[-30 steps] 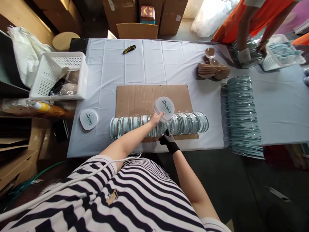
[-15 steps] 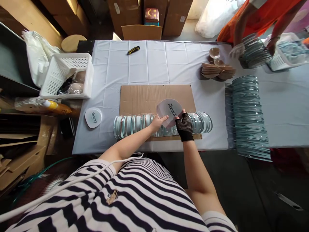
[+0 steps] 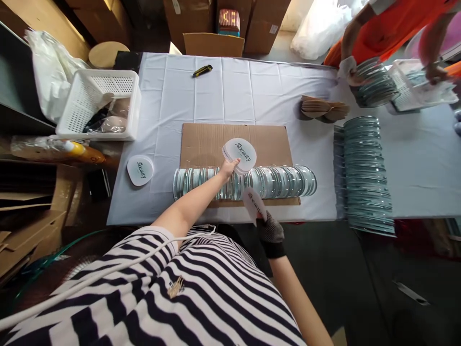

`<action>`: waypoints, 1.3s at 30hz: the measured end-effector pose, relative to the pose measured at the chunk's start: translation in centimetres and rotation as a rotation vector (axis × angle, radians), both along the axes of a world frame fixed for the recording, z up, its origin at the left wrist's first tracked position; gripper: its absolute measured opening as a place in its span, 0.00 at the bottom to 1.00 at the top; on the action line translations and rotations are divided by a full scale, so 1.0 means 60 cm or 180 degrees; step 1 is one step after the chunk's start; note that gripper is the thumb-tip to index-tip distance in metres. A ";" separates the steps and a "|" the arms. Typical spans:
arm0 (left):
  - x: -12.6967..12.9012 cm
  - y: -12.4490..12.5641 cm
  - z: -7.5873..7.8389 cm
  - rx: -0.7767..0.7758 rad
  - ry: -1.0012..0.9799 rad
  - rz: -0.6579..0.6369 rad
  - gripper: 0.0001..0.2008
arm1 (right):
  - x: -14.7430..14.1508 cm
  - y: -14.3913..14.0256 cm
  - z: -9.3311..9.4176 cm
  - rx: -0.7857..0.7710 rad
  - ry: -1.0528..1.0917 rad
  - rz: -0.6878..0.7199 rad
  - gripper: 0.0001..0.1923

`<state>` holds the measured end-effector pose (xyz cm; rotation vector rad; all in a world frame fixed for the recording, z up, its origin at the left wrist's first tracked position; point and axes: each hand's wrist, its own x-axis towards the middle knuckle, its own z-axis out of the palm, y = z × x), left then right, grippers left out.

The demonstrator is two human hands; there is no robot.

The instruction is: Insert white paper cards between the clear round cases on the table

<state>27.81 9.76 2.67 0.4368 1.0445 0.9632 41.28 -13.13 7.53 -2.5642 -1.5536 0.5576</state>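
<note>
Here, the counter (image 3: 223, 96) carries a cardboard sheet (image 3: 205, 142) with a row of discs (image 3: 273, 180) along its near edge. My left hand (image 3: 227, 169) pinches a stack of labels (image 3: 239, 154) above that row. My gloved right hand (image 3: 269, 227), near the counter's edge, pinches one label (image 3: 255, 204).

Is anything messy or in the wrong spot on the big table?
Nothing looks spilled or broken. One white round card printed "Sbeauty" lies alone on the white tablecloth, left of the brown cardboard sheet, apart from the stack in the left hand. A yellow-and-black utility knife lies loose by the far edge.
</note>
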 end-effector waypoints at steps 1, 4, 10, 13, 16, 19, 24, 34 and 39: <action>-0.001 0.000 -0.002 -0.0019 -0.0003 -0.0012 0.13 | -0.013 -0.004 -0.008 -0.0279 -0.0034 0.0089 0.19; -0.001 -0.003 -0.007 0.0054 -0.0040 -0.0049 0.13 | -0.051 0.038 -0.034 -0.0677 -0.0018 0.0304 0.18; -0.002 -0.006 -0.010 0.0017 -0.0059 -0.0062 0.14 | -0.067 0.122 -0.056 -0.0509 0.0000 0.0465 0.16; -0.003 -0.007 -0.012 -0.0021 -0.0074 -0.0045 0.14 | -0.059 0.118 -0.064 -0.0288 -0.0135 0.0536 0.16; -0.005 -0.009 -0.013 -0.0065 -0.0052 -0.0049 0.13 | -0.061 0.126 -0.074 -0.0367 -0.0115 0.0637 0.17; -0.008 -0.011 -0.016 -0.0033 -0.0084 -0.0084 0.13 | -0.067 0.147 -0.084 -0.0576 0.0258 0.0583 0.13; -0.005 -0.013 -0.029 0.0067 -0.0107 -0.0033 0.18 | -0.047 0.157 -0.090 -0.0906 0.2574 0.0045 0.14; -0.002 -0.039 -0.006 0.0579 0.0120 -0.0124 0.15 | 0.017 0.235 -0.012 0.0924 0.1077 -0.0334 0.30; -0.022 -0.071 0.012 0.0571 0.0110 -0.0136 0.14 | -0.039 0.232 0.015 0.1522 0.0557 0.0477 0.28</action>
